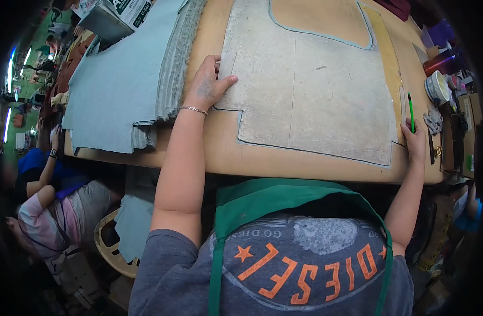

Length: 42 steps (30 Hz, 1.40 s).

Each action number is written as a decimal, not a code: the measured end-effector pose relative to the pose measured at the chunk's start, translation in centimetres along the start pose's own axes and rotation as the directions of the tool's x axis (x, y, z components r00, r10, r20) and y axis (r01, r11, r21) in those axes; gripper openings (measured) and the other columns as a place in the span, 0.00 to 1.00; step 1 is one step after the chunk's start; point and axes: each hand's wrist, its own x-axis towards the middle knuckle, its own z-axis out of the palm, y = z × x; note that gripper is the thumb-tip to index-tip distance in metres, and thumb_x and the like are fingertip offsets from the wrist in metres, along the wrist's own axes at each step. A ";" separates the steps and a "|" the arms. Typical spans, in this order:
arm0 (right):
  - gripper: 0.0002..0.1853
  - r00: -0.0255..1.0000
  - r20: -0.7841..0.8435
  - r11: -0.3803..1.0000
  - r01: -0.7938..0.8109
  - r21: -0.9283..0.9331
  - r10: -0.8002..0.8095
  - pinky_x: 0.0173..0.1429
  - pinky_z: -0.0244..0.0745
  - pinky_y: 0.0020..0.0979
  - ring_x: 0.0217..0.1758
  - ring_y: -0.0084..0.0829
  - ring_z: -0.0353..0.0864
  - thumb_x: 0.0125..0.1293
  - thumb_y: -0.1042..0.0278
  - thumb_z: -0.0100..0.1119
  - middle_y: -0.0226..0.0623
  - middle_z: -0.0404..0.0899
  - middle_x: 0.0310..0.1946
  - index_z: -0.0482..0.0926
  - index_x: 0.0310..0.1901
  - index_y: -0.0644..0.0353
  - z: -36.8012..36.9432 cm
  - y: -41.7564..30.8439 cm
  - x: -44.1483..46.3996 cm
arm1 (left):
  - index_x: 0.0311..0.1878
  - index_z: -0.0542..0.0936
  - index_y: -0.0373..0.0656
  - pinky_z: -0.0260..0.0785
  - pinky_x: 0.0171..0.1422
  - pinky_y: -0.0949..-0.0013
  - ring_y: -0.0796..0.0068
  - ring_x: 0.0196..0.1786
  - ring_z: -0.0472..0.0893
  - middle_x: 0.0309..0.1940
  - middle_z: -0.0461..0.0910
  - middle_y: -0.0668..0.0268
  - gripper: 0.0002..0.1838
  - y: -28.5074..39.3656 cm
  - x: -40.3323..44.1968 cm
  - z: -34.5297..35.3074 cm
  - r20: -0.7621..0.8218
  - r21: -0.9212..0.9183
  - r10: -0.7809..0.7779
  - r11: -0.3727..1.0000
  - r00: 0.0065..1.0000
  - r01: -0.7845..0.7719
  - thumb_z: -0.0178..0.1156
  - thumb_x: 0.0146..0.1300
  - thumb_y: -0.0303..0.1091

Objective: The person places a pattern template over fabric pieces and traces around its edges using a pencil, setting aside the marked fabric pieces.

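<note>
And here's the big board [331, 105], matt and stiff-looking, its greyish face rough with scuffs and speckles; the yellow strip [387, 50] along its side looks smoother. Over on the pale blue stack [120, 84] it's all cloth, dull and soft-looking on top, shaggy with fray where the layers' edges show! Beneath them, the tan tabletop [204, 39], smooth with a faint sheen. A glint from the bracelet [194, 109], shiny metal links, and the green pencil [410, 111] looks glossy. The apron [273, 192] is plain matt cloth, the T-shirt [315, 287] soft fabric with crackled print. That chair's [126, 267] smooth plastic!
</note>
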 end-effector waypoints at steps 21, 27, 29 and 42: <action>0.12 0.996 -0.075 0.998 0.039 -0.046 -0.042 0.36 0.67 0.23 0.29 0.20 0.70 0.53 0.72 0.61 0.31 0.72 0.24 0.75 0.38 0.67 0.5 -1.1 -0.9 | 0.52 0.66 0.31 0.67 0.51 0.64 0.59 0.45 0.74 0.43 0.72 0.50 0.29 -0.3 -0.4 0.6 -0.079 0.056 0.041 0.998 0.996 -0.037 0.65 0.47 0.30; 0.12 0.995 -0.089 0.998 0.046 -0.052 -0.050 0.36 0.68 0.23 0.28 0.20 0.70 0.53 0.72 0.61 0.31 0.72 0.24 0.75 0.38 0.68 0.6 -1.3 -1.1 | 0.55 0.67 0.35 0.63 0.55 0.59 0.51 0.47 0.70 0.43 0.69 0.50 0.29 1.3 -1.4 1.7 -0.166 0.432 0.059 0.902 0.984 0.019 0.64 0.48 0.31; 0.13 0.995 -0.089 0.998 0.044 -0.055 -0.049 0.36 0.68 0.23 0.29 0.21 0.71 0.53 0.72 0.61 0.32 0.73 0.24 0.75 0.38 0.68 0.8 -1.6 -1.1 | 0.55 0.68 0.35 0.63 0.53 0.59 0.51 0.46 0.70 0.42 0.69 0.51 0.29 1.2 -1.6 2.0 -0.177 0.465 0.091 0.885 0.980 0.002 0.63 0.48 0.31; 0.15 0.993 -0.110 0.995 0.031 -0.098 -0.042 0.38 0.70 0.28 0.28 0.28 0.75 0.47 0.67 0.66 0.38 0.77 0.25 0.77 0.36 0.66 0.5 -2.2 -1.2 | 0.57 0.68 0.34 0.60 0.56 0.64 0.56 0.48 0.68 0.44 0.67 0.51 0.26 -1.5 -1.3 1.7 -0.090 0.393 0.235 0.901 0.968 -0.182 0.60 0.54 0.31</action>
